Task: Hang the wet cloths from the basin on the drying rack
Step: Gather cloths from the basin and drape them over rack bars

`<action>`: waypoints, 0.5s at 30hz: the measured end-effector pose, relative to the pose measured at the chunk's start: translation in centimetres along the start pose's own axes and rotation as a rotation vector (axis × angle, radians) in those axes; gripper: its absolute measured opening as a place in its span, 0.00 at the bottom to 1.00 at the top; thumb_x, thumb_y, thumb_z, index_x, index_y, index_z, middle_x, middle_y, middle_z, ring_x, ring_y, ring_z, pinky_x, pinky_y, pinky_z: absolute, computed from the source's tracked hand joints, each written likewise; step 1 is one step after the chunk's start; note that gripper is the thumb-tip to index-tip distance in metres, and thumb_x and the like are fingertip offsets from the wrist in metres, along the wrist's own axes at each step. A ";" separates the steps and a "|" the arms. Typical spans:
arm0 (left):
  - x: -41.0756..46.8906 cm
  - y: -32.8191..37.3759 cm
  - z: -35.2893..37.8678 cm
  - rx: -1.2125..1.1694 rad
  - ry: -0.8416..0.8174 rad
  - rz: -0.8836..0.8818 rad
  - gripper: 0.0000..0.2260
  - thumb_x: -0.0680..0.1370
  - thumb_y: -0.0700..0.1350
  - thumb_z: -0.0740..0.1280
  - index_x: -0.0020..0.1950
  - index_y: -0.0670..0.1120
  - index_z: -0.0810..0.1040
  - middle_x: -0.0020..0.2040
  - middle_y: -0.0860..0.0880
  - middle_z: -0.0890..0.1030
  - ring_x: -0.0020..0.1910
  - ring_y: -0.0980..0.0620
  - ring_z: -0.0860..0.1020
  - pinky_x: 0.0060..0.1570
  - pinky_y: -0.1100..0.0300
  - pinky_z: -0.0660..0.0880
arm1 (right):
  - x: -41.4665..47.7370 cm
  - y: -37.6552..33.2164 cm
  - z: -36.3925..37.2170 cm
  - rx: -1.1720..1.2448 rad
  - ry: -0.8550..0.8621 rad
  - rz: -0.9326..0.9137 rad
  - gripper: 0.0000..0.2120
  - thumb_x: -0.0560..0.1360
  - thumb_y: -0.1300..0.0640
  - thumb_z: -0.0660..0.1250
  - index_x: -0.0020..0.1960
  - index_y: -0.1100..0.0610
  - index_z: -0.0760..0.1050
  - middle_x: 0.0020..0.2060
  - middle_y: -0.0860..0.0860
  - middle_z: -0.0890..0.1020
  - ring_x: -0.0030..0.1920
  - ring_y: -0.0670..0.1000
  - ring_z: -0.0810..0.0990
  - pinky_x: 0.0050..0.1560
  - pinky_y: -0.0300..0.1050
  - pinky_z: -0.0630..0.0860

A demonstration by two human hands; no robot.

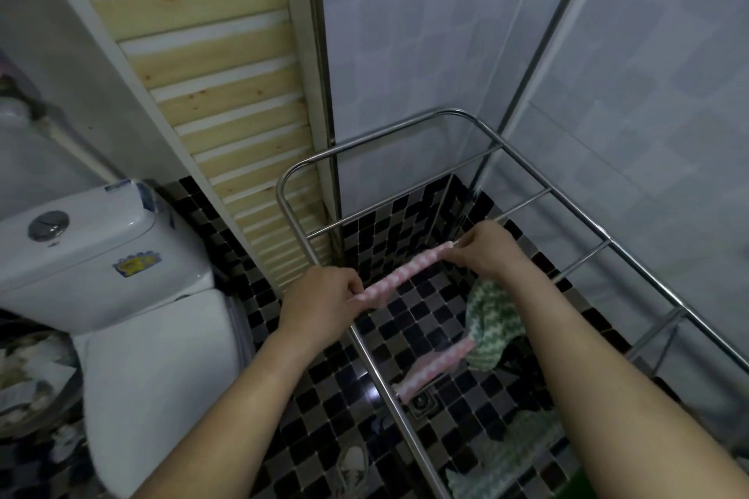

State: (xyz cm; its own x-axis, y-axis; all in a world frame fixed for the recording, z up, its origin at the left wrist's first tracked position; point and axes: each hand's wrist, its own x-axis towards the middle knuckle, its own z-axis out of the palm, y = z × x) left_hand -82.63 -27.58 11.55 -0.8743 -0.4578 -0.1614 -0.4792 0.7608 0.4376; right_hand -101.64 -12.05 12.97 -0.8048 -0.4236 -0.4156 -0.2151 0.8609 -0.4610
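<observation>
A steel drying rack (pixel 466 115) stands in the corner, its rails running away from me. A pink-and-white cloth (pixel 399 275) is stretched along one cross rail. My left hand (pixel 320 302) pinches its near end at the left side rail. My right hand (pixel 488 249) pinches its far end. Below my right forearm a green-and-white cloth (pixel 492 322) and another pink-and-white cloth (pixel 433 371) hang on the rack. A further green cloth (pixel 510 454) lies over a near rail at the bottom. The basin is not in view.
A white toilet with its cistern (pixel 93 251) stands close on the left. A slatted wooden panel (pixel 227 93) leans behind the rack. Tiled walls (pixel 608 93) close off the back and right. A floor drain (pixel 421 401) sits in the black mosaic floor under the rack.
</observation>
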 end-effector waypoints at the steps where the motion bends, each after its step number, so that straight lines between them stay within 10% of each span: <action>1: 0.0 0.0 0.1 -0.012 0.011 0.001 0.06 0.75 0.53 0.70 0.49 0.53 0.82 0.43 0.55 0.83 0.39 0.58 0.77 0.36 0.63 0.70 | 0.1 0.2 0.3 -0.024 0.028 -0.010 0.15 0.73 0.50 0.72 0.35 0.61 0.81 0.27 0.53 0.78 0.27 0.49 0.75 0.29 0.42 0.70; 8: -0.1 -0.9 0.5 -0.023 0.130 0.013 0.08 0.75 0.53 0.70 0.45 0.50 0.84 0.46 0.54 0.76 0.51 0.55 0.71 0.48 0.63 0.65 | 0.7 0.0 1.1 0.024 0.141 -0.081 0.17 0.73 0.58 0.66 0.27 0.57 0.67 0.23 0.52 0.66 0.24 0.51 0.63 0.28 0.42 0.64; 15: -0.2 -1.0 0.4 0.068 0.046 0.109 0.12 0.76 0.55 0.67 0.56 0.53 0.81 0.53 0.53 0.77 0.56 0.53 0.71 0.50 0.60 0.70 | 0.9 0.0 1.7 -0.013 0.198 -0.058 0.09 0.75 0.51 0.69 0.41 0.55 0.76 0.37 0.50 0.80 0.39 0.52 0.78 0.39 0.46 0.74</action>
State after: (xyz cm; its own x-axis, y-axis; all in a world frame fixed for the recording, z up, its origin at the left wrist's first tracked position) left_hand -82.00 -28.03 10.77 -0.9175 -0.3906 -0.0746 -0.3874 0.8356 0.3895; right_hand -101.42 -12.86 11.27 -0.8838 -0.4098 -0.2258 -0.2700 0.8408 -0.4692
